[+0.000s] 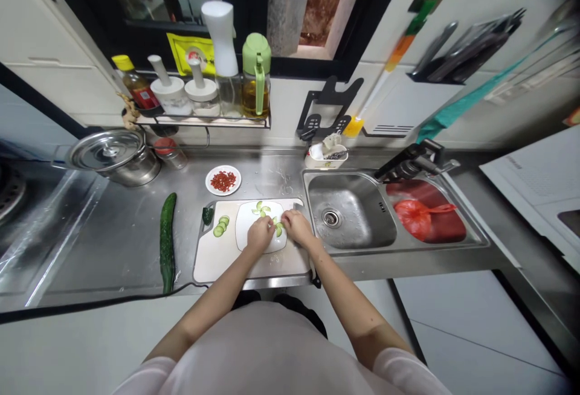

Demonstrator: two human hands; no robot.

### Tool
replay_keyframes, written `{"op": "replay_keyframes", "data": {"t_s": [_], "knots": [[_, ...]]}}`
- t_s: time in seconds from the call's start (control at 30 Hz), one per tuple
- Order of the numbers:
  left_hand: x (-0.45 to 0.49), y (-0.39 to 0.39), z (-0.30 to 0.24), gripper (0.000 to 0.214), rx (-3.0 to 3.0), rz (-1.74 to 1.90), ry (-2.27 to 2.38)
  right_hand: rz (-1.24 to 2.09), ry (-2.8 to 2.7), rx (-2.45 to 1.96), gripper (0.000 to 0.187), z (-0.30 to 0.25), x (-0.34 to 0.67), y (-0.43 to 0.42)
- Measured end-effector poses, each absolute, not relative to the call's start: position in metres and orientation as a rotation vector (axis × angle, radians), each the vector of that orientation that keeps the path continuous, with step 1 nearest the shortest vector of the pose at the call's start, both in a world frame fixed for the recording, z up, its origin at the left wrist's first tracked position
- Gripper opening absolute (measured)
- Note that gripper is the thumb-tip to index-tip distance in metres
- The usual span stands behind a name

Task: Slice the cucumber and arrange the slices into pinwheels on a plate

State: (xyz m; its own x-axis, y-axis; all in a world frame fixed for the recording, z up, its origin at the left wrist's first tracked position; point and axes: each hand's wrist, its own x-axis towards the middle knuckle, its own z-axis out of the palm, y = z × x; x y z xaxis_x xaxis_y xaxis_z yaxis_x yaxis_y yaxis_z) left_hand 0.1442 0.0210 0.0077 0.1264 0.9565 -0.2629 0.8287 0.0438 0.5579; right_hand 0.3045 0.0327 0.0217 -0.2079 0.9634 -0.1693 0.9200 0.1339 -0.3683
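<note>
A white square plate (pixel 242 239) lies on the cutting board (pixel 217 265), with cut cucumber pieces (pixel 261 208) set out in a pattern near its far edge. More cucumber pieces (pixel 278 229) sit at its right side, between my hands. My left hand (pixel 260 234) is closed over the plate, its fingertips pinched on a small cucumber piece. Close by, my right hand (pixel 296 228) has its fingers pressed together at the plate's right edge; what they hold is hidden. Round cucumber slices (pixel 221 226) and a dark green cucumber end (pixel 207 215) rest on the board's left part.
A whole cucumber (pixel 167 241) lies left of the board. Behind it stand a small plate of red berries (pixel 223 180), a lidded steel pot (pixel 113 156) and a jar (pixel 171 152). A sink (pixel 348 211) is to the right, with a red bag (pixel 414 220) in its second basin.
</note>
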Motion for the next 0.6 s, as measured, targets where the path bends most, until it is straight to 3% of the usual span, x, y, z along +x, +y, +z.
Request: {"op": "replay_keyframes", "data": {"t_s": [0.6], "knots": [[0.148,0.026,0.007,0.016,1.709,0.203,1.799,0.653,-2.209,-2.021,0.014,0.027,0.300,0.040]]}}
